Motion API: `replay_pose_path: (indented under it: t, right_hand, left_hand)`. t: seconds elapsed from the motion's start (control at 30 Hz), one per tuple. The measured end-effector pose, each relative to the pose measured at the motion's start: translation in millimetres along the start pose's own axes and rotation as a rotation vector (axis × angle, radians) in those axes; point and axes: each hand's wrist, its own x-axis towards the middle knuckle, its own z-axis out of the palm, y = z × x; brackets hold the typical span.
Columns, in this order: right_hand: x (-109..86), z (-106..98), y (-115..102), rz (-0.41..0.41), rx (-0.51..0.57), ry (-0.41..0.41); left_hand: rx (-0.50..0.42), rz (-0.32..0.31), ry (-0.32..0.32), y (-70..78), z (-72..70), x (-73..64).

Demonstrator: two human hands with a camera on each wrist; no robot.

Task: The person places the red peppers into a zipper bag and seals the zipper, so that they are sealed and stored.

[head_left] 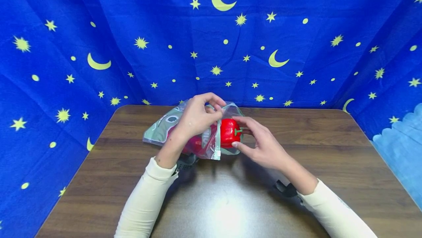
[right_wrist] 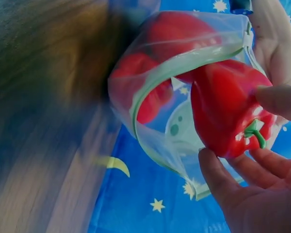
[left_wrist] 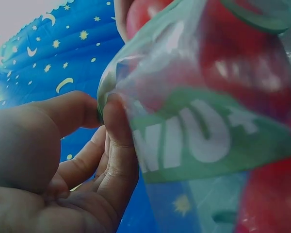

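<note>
My right hand (head_left: 263, 144) grips a red bell pepper (head_left: 228, 132) with a green stem, thumb on one side and fingers on the other. The pepper sits in the mouth of a clear zip bag (right_wrist: 150, 104) with a pale green edge. Inside the bag lie more red peppers (right_wrist: 140, 80), seen through the plastic. My left hand (head_left: 199, 117) pinches the bag's rim between thumb and finger, as the left wrist view shows. White lettering on a green print (left_wrist: 208, 131) marks the bag's side. A white slider (head_left: 217, 154) sits at the near end of its zip.
A brown wooden table (head_left: 108, 179) lies under the bag. Behind it hangs a blue cloth (head_left: 171, 18) with yellow moons and stars. A light blue scalloped cloth (head_left: 399, 146) hangs at the right. Dark wrist devices (head_left: 285, 188) sit at both sleeves.
</note>
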Motion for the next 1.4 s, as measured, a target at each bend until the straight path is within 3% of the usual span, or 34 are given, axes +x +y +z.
replay_pose_path:
  t: [0.6, 0.8, 1.03, 1.4]
  right_hand:
    - [23.3, 32, 7, -0.078, 0.047, -0.006]
    - [33.1, 41, 9, -0.090, -0.016, 0.029]
    - [41.0, 45, 16, -0.045, 0.022, 0.057]
    - [52.7, 48, 18, 0.049, -0.027, 0.091]
  left_hand:
    - [-0.011, 0.006, -0.011, 1.5, 6.8, 0.0]
    - [-0.033, 0.017, -0.006, 2.8, 8.2, 0.2]
    - [-0.067, 0.001, -0.011, 3.0, 10.2, -0.4]
    - [-0.054, 0.022, 0.004, 2.3, 10.3, 2.3]
